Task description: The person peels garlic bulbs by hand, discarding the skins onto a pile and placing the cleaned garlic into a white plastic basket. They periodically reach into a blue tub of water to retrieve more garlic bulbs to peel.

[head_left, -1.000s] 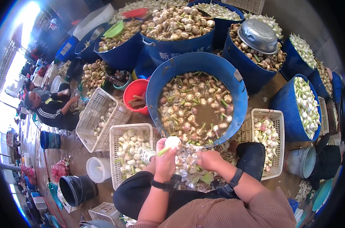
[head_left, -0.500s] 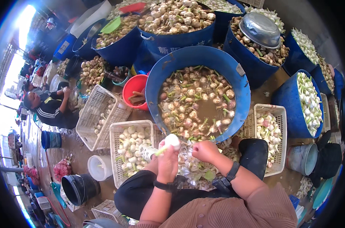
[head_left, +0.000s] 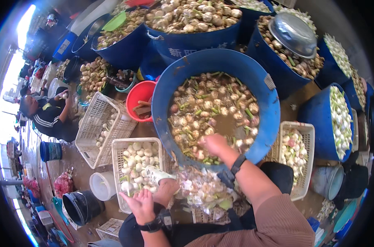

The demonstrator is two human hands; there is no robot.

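Observation:
My left hand (head_left: 140, 206) is open, palm up and fingers spread, at the near edge of a white plastic basket (head_left: 116, 164). Peeled white garlic bulbs (head_left: 138, 158) fill much of this basket, and one with a green stem (head_left: 128, 186) lies just beyond my fingertips. My right hand (head_left: 215, 145) reaches over the near rim of a big blue tub (head_left: 267, 111), among unpeeled garlic bulbs (head_left: 232, 92) in brownish water. Its fingers are curled together; what they hold, if anything, is hidden.
Garlic skins (head_left: 199, 187) are heaped before me. A red bucket (head_left: 131, 99) stands left of the tub, another garlic basket (head_left: 309, 144) right. Blue barrels of garlic (head_left: 195, 43) line the back, one topped by a metal bowl (head_left: 294, 35). A person (head_left: 51, 115) sits at far left.
My left hand has let go of a peeled garlic bulb and moved left and down to the basket. My right hand has gone from above the skins forward into the tub.

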